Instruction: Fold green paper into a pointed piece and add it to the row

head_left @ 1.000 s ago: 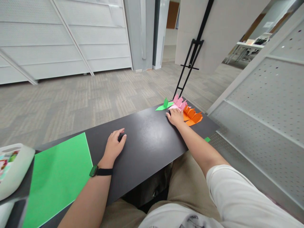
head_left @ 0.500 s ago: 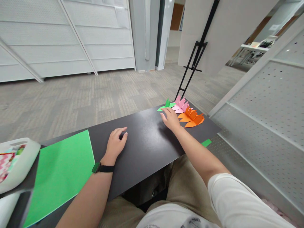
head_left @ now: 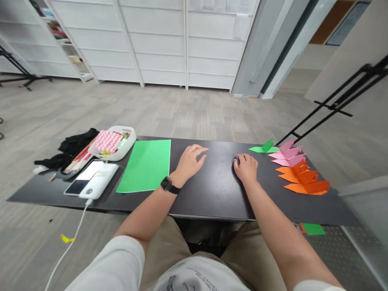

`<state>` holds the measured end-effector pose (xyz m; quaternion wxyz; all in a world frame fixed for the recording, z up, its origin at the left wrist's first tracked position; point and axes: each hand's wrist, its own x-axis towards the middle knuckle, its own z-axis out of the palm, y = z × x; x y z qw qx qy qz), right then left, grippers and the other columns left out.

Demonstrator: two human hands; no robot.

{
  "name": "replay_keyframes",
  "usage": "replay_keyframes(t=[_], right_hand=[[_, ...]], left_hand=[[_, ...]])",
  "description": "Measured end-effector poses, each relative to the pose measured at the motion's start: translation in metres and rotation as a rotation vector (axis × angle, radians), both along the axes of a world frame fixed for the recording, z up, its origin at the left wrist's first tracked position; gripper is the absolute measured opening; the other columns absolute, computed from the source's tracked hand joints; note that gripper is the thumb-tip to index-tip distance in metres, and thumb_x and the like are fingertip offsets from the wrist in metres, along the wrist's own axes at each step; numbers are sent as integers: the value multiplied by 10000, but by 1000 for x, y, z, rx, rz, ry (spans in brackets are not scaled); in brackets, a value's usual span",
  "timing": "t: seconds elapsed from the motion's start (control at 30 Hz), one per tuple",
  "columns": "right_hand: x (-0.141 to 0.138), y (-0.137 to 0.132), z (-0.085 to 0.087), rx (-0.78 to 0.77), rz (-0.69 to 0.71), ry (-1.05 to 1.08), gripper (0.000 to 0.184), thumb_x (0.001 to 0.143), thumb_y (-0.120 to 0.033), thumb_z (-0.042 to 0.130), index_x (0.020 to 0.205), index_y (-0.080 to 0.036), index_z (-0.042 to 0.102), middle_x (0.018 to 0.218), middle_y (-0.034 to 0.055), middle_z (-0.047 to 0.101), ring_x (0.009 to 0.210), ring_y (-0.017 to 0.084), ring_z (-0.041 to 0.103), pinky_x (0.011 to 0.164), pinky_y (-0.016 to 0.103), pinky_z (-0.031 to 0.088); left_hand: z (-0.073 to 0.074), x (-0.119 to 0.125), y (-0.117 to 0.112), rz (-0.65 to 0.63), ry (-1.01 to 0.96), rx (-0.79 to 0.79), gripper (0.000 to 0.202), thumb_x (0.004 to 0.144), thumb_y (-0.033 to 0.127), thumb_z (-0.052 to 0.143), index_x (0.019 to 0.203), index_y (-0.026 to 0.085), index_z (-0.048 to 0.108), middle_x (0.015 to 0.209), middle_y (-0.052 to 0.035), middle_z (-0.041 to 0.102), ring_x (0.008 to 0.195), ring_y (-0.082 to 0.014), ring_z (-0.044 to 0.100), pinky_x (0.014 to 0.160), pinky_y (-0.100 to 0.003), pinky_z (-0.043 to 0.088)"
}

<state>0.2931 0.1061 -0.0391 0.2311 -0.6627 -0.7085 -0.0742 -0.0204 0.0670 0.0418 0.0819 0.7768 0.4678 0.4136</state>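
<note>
My left hand [head_left: 189, 159] lies palm down on the dark table [head_left: 212, 194], fingers loosely spread, holding nothing; a black watch is on its wrist. Just left of it lies a flat green paper sheet [head_left: 147, 163]. My right hand [head_left: 246, 166] rests on the table's middle with its fingers curled under; nothing shows in it. Right of that hand sit folded paper pieces: a small green one [head_left: 265, 147], pink ones [head_left: 286, 155] and orange ones [head_left: 304, 180].
A white tray [head_left: 117, 142] with patterned papers stands at the left, beside black cloth [head_left: 71, 145], a phone and a white power bank [head_left: 97, 184] with a cable. A black easel stand [head_left: 336, 107] rises at the right. A green scrap [head_left: 312, 229] lies on the floor.
My right hand has drawn back from the folded pink and orange pieces to the table's middle. The view has swung left, bringing the tray, phone and cloth into sight.
</note>
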Motion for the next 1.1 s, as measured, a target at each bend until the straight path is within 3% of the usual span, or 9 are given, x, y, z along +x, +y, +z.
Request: replay_keyframes(t=[0.1,0.17,0.27,0.33,0.47,0.63,0.77,0.9,1.1], right_hand=[[-2,-1,0,0,-14,-20,400,1029,-361,493,1270,-199,767,1305,180,725,1211,353,591,1094,517,379],[-2,-1,-1,4,-18,-33,400,1032,-362,482,1252,-192,770,1303,183,721,1188,349,593,1083,514,378],[0,2,-4,5,-27,-49,392,1030,-362,484,1231,-189,773,1292,185,719,1151,342,598,1067,513,374],[1,4,-7,6,-28,-55,384,1022,-362,502,1231,-187,773,1286,186,719,1138,339,599,1052,511,375],[3,8,-12,29,-35,-53,387,1015,-370,523,1229,-174,778,1284,195,718,1145,343,598,1048,513,379],[1,6,-11,36,-51,-41,386,1008,-360,525,1218,-172,789,1290,199,712,1131,341,598,1039,513,384],[1,6,-10,30,-55,-37,399,1004,-365,519,1223,-172,792,1309,200,705,1148,350,596,1042,517,386],[1,7,-12,32,-50,-17,385,982,-345,533,1214,-177,790,1300,208,703,1143,361,584,1050,548,379],[1,8,-12,27,-56,-19,391,989,-350,521,1220,-175,784,1296,207,704,1143,361,588,1061,550,378]], left_hand=[[21,-38,-15,50,44,-37,256,1025,264,661,1264,237,749,1223,-84,738,1157,-256,679,1100,-453,525],[22,-73,-31,131,86,-57,161,1013,281,680,1147,230,754,1155,-72,750,1138,-263,682,1103,-460,519],[2,-122,-65,290,151,-123,136,998,334,702,1066,222,738,1119,-81,751,1111,-285,683,1093,-482,519],[-18,-144,-89,386,210,-191,227,982,411,726,1119,230,734,1147,-97,740,1149,-305,674,1107,-495,516],[-52,-161,-121,435,235,-288,510,898,498,803,1315,223,703,1363,-145,685,1307,-344,627,1198,-537,466],[-65,-172,-125,414,162,-337,336,931,455,715,1186,242,768,1336,-125,728,1287,-325,652,1220,-530,460],[-64,-184,-121,425,68,-342,317,941,466,655,1129,244,780,1262,-114,773,1241,-308,692,1180,-492,506],[-55,-199,-116,552,-65,-337,380,928,557,625,1065,232,769,1189,-115,801,1176,-308,713,1127,-478,543],[-16,-222,-111,694,-242,-262,550,956,613,521,1180,164,746,1160,-111,802,1091,-277,728,992,-391,586]])
